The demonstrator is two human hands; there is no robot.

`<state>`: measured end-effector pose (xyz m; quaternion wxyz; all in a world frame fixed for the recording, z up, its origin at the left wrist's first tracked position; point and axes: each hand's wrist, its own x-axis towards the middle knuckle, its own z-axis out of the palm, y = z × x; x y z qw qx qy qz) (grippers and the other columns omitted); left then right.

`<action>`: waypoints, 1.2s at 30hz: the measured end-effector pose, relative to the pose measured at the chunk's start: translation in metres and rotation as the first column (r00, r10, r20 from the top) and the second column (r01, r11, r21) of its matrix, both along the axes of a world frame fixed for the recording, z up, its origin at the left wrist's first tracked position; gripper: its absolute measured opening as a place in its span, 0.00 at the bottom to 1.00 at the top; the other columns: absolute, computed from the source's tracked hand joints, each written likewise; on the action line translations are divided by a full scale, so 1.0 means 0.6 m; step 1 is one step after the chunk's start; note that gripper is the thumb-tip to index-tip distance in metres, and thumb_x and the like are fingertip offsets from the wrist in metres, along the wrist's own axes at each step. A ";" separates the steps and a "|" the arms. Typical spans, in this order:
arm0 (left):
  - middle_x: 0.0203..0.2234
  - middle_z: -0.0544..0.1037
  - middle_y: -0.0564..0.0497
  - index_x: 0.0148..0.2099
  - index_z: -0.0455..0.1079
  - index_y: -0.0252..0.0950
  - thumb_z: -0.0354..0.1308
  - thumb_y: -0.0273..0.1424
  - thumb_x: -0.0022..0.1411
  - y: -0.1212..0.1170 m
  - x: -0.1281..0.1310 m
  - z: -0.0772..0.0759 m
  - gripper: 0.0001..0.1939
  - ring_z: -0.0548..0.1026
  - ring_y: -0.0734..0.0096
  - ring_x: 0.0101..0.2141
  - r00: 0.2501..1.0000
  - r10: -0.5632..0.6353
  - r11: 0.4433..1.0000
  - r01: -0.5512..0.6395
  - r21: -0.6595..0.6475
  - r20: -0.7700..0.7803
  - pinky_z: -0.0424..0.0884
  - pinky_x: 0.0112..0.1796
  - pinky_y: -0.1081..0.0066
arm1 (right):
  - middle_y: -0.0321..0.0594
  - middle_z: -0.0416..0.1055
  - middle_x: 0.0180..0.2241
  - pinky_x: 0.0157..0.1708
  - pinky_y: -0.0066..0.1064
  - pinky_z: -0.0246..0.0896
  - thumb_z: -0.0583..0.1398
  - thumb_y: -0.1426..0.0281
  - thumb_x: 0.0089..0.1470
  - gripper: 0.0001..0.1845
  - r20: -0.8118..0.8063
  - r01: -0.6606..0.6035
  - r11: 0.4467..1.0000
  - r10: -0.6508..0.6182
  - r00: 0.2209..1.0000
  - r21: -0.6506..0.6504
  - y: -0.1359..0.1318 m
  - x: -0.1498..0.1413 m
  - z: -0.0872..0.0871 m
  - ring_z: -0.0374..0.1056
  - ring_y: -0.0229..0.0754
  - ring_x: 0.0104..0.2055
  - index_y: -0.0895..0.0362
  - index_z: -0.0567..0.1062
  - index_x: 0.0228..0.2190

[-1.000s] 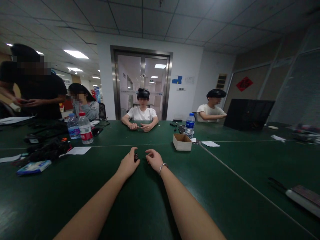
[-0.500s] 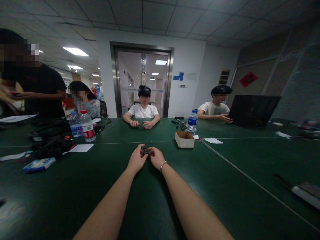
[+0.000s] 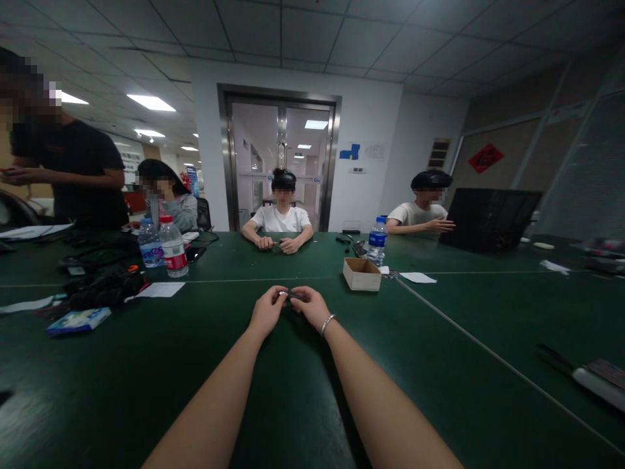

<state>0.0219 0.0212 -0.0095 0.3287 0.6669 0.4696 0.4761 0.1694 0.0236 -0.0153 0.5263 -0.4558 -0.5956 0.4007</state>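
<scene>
Both my arms reach out over a dark green table (image 3: pixel 293 391). My left hand (image 3: pixel 267 311) and my right hand (image 3: pixel 311 307) meet at the fingertips. Together they pinch a small dark object (image 3: pixel 291 297) just above the table top; its shape is too small to make out. A ring shows on a left finger and a thin bracelet on my right wrist. Both hands are closed around the object.
A small open cardboard box (image 3: pixel 362 274) stands to the right beyond my hands. Two water bottles (image 3: pixel 172 247) and dark cables (image 3: pixel 100 290) lie at the left, another bottle (image 3: pixel 376 241) and a laptop (image 3: pixel 488 219) at the right. Several people sit or stand along the far side.
My hands were apart a second ago, the dark object in the left. They came together and now both grip it. The view shifted slightly.
</scene>
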 end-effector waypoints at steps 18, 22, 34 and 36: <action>0.33 0.74 0.47 0.38 0.69 0.33 0.61 0.37 0.47 0.003 -0.008 0.005 0.16 0.72 0.68 0.35 0.962 -0.190 0.981 0.194 0.000 0.197 0.67 0.41 0.69 | 0.40 0.71 0.19 0.13 0.18 0.58 0.60 0.69 0.51 0.09 -0.274 -0.093 0.977 0.038 0.961 -0.192 -0.008 0.006 0.020 0.65 0.33 0.16 0.63 0.69 0.28; 0.33 0.74 0.47 0.39 0.68 0.33 0.54 0.44 0.53 0.012 -0.008 -0.005 0.19 0.73 0.68 0.33 0.986 -0.095 0.991 0.107 -0.080 0.138 0.67 0.34 0.70 | 0.38 0.70 0.20 0.14 0.19 0.59 0.62 0.71 0.50 0.08 -0.292 -0.083 0.978 0.024 0.956 -0.190 -0.006 0.005 0.017 0.66 0.33 0.16 0.63 0.69 0.28; 0.44 0.69 0.44 0.49 0.63 0.36 0.60 0.37 0.49 0.000 -0.008 0.006 0.24 0.72 0.69 0.37 0.992 -0.009 1.000 0.008 0.014 0.122 0.67 0.38 0.70 | 0.37 0.70 0.21 0.14 0.19 0.61 0.62 0.72 0.49 0.07 -0.280 -0.075 0.981 0.022 0.960 -0.180 -0.003 0.006 0.015 0.67 0.33 0.17 0.62 0.69 0.28; 0.38 0.73 0.45 0.45 0.65 0.36 0.54 0.44 0.53 0.000 -0.008 0.007 0.22 0.72 0.70 0.31 0.998 0.044 0.996 -0.041 -0.075 0.043 0.67 0.32 0.71 | 0.38 0.70 0.21 0.14 0.19 0.61 0.62 0.71 0.49 0.07 -0.273 -0.081 0.981 0.030 0.961 -0.175 -0.001 0.006 0.013 0.67 0.33 0.17 0.62 0.69 0.28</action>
